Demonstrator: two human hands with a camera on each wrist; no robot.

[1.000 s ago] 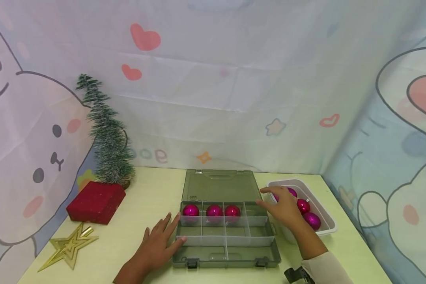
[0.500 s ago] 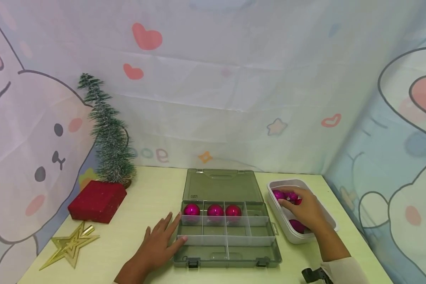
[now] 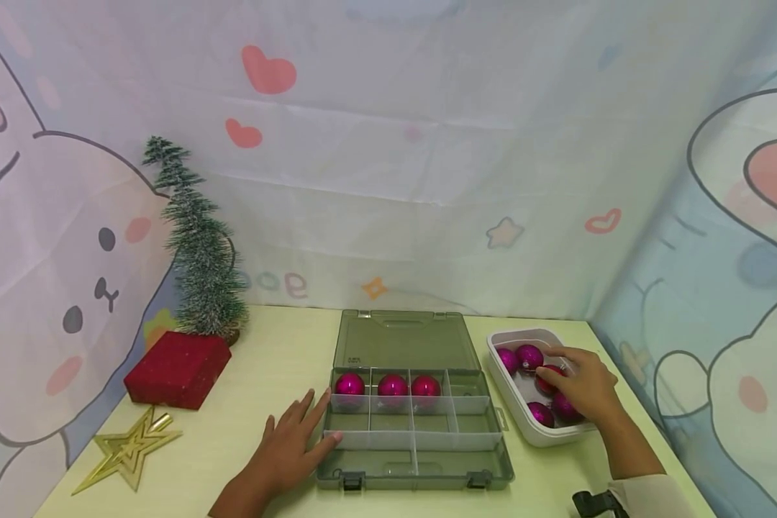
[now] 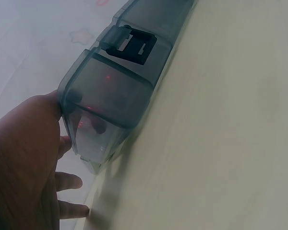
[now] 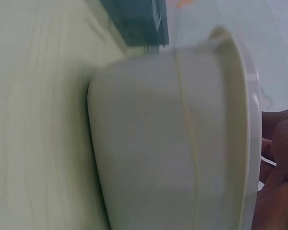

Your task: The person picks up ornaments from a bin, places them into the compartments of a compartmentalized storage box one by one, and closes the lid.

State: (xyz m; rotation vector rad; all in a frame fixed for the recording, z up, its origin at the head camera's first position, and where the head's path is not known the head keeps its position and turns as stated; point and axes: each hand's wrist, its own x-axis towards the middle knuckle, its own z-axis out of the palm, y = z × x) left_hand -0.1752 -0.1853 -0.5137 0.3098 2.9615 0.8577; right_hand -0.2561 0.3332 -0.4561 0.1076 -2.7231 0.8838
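Note:
My left hand lies with fingers spread at the left side of a green see-through divided box, thumb on its rim; the left wrist view shows the hand at the box's corner. Three shiny magenta and red baubles sit in separate back-row compartments. Over the white plastic tub on the right, my right hand pinches a red bauble between thumb and fingers. Several purple glittery baubles lie around it. In the right wrist view the tub's wall hides the bauble and fingertips.
On the left stand a small frosted Christmas tree and a red box, with a gold star topper lying in front. The divided box's lid is folded back towards the patterned cloth backdrop.
My right hand has moved right from the divided box's edge into the tub, reached among the baubles, and now grips the red one. The left hand stays in place.

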